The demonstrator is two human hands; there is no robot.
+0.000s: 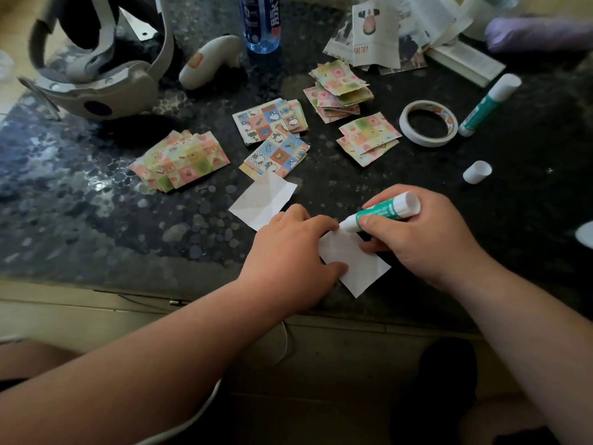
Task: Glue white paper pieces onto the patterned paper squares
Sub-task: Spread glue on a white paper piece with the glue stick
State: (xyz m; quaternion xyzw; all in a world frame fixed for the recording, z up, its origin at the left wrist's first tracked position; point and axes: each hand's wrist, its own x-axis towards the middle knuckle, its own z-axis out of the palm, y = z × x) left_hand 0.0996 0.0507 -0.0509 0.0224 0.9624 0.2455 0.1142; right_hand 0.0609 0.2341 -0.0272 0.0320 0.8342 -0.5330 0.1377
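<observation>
Right hand (426, 239) up top, fingers wrapped round the green glue stick (385, 211), its uncapped white tip angled down and left, touching the top corner of the white paper piece (356, 264) on the dark table (96, 220). The left hand (288, 258) lies over that piece's left side, fingertips pressing just beside the tip and thumb on the lower edge (pinning it flat, not pinching). So the paper sits between the 2 hands, its right corner poking out free. A 2nd white piece (261, 200) lies just beyond the left hand. Farther back, 5 heaps of patterned paper squares (179, 160) spread across the table; to the right are a tape roll (428, 123), a 2nd glue stick (489, 104) and a loose cap (477, 171).
</observation>
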